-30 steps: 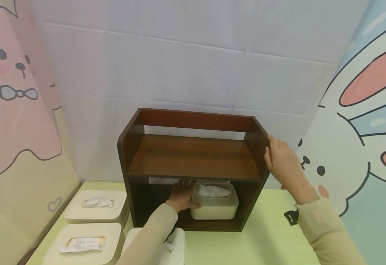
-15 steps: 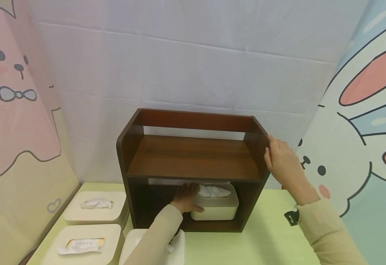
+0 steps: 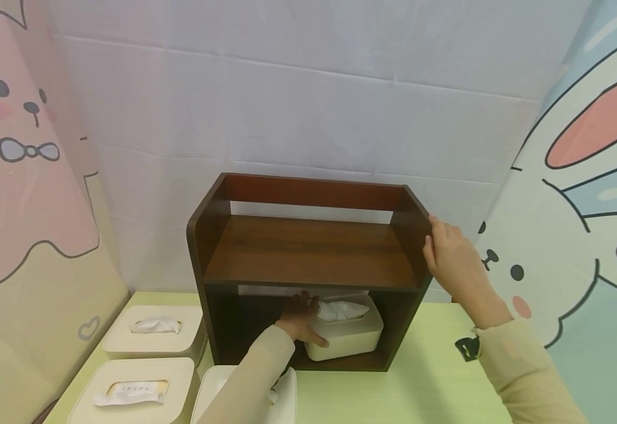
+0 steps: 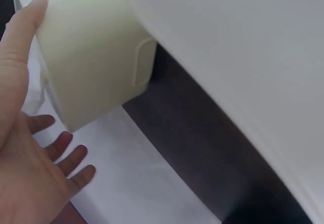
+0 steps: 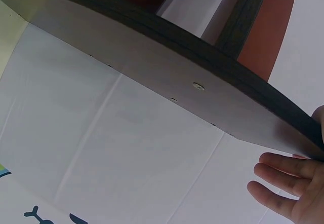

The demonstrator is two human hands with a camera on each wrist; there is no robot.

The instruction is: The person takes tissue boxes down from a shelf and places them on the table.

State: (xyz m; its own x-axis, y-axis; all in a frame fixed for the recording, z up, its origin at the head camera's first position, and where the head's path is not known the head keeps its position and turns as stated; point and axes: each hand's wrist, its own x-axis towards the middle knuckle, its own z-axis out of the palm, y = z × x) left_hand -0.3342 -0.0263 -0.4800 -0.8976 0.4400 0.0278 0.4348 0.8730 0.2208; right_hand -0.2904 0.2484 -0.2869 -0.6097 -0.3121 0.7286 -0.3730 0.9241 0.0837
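Note:
In the head view, a cream tissue box [image 3: 345,338] stands at the right of the lower compartment of a dark brown two-tier shelf [image 3: 308,250]. It sits at a slight angle, white tissue poking from its top slot. My left hand [image 3: 299,320] is at its left end. The left wrist view has the thumb [image 4: 31,19] against the box [image 4: 93,57], the other fingers spread and fairly straight. My right hand [image 3: 450,259] holds the upper edge of the right side panel [image 5: 202,77], thumb on the inner side and fingers outside.
Several more cream tissue boxes stand on the pale green table: one back left [image 3: 123,327], one front left [image 3: 88,383], and one by the shelf's front [image 3: 287,391], partly under my left sleeve. White cloth [image 3: 308,106] hangs behind; cartoon-printed cloths flank both sides.
The tissue box on the shelf has turned, its left end swinging toward the front. My left hand has shifted slightly right with it. My right hand has stayed on the side panel.

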